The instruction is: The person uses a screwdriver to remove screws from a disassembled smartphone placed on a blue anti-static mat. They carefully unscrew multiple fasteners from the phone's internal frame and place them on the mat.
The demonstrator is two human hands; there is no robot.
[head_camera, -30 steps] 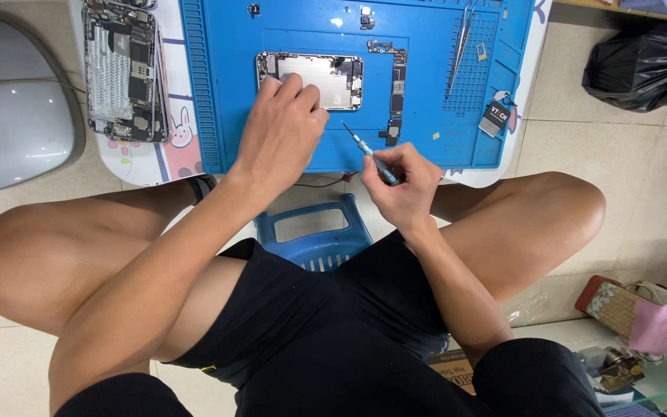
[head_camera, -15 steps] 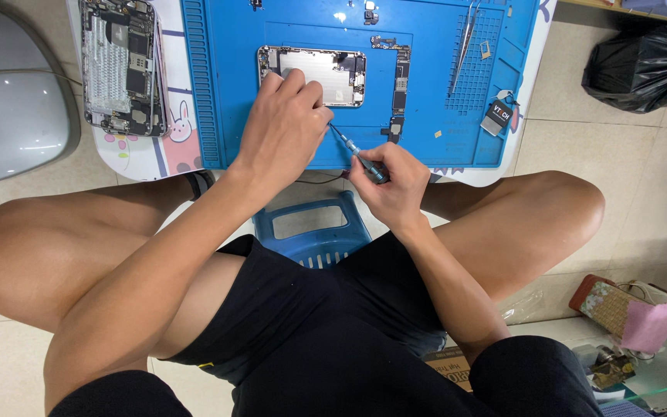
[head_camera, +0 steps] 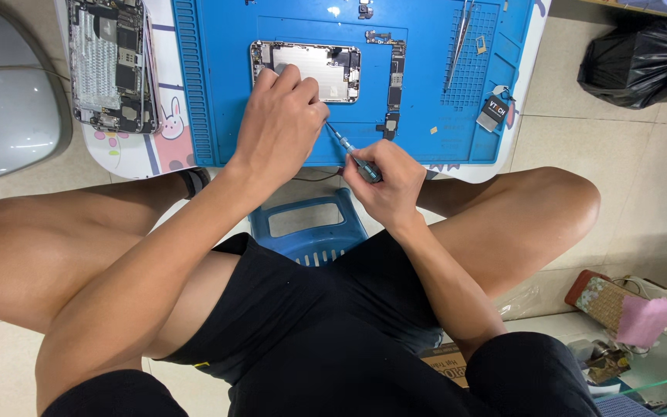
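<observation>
An opened phone housing [head_camera: 318, 68] lies on a blue work mat [head_camera: 218, 93] on a small white table. My left hand [head_camera: 279, 116] rests on the housing's near left corner and holds it down, fingers curled over the edge. My right hand [head_camera: 386, 181] grips a small blue-handled screwdriver [head_camera: 353, 153]; its tip points up-left toward the housing's lower right edge, close to my left thumb. A narrow circuit board [head_camera: 394, 81] lies just right of the housing.
A second dismantled phone [head_camera: 111, 66] lies at the table's left end. Tweezers [head_camera: 461, 35] and a small black part [head_camera: 492, 112] sit on the mat's right side. A blue plastic stool [head_camera: 306, 228] is under me, a black bag [head_camera: 638, 66] far right, a grey lid [head_camera: 5, 100] left.
My right hand has brought the screwdriver up and left, so its tip now sits next to my left hand at the housing. My left hand stays on the housing.
</observation>
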